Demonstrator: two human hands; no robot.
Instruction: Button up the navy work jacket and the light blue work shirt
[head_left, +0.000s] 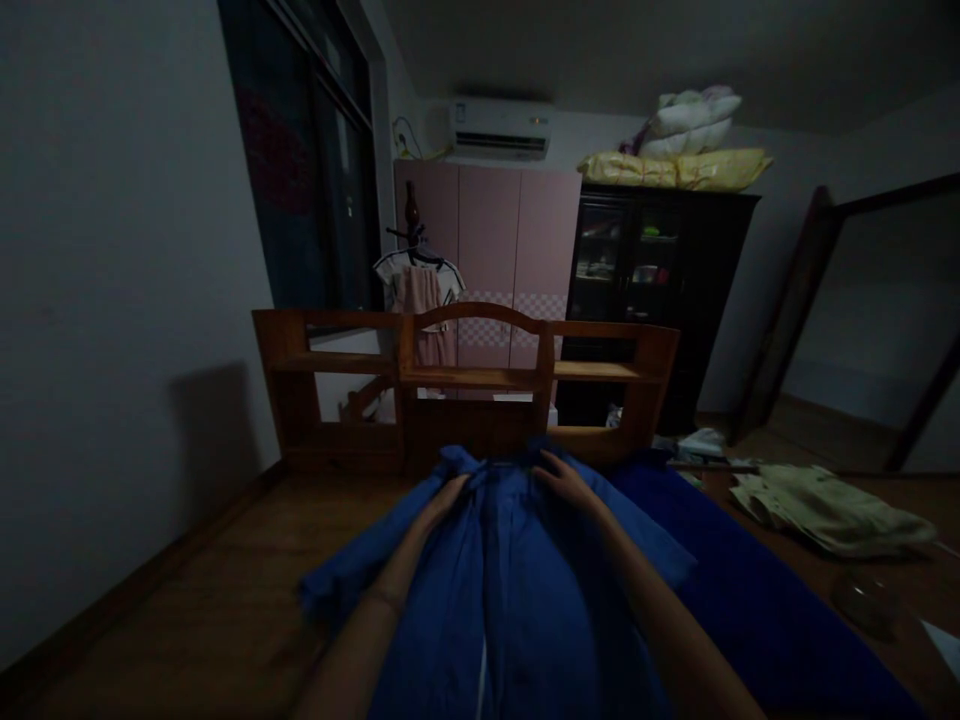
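Lying along the wooden bed board [247, 560], the blue sleeved garment [517, 550] fills the near centre, sleeves out to either side, neck end toward the headboard, long folds running down its middle. Left hand [450, 492] is on the neck area, left side, fingers together; can't tell if it pinches cloth. Right hand [566, 482] is on the same end, right side, fingers spread over the fabric. Hands are apart, garment between them.

Right of it: dark blue cloth [757, 590], flat, partly under the right sleeve. Further right, on a brown surface: crumpled pale green cloth [825, 508] and a round, glassy object [862, 600], too dim to identify.

Next out: wooden headboard [472, 377] with open shelf bays and an arched centre rail. Behind it, left: coat stand [412, 210] carrying a white short-sleeved top [453, 280] and a pink garment [421, 290].

Back wall: pink three-door wardrobe [487, 225], air conditioner [500, 128] above it. To its right, black glass-door cabinet [709, 270], yellow packages [675, 172] and a white bundle [690, 125] stacked on top.
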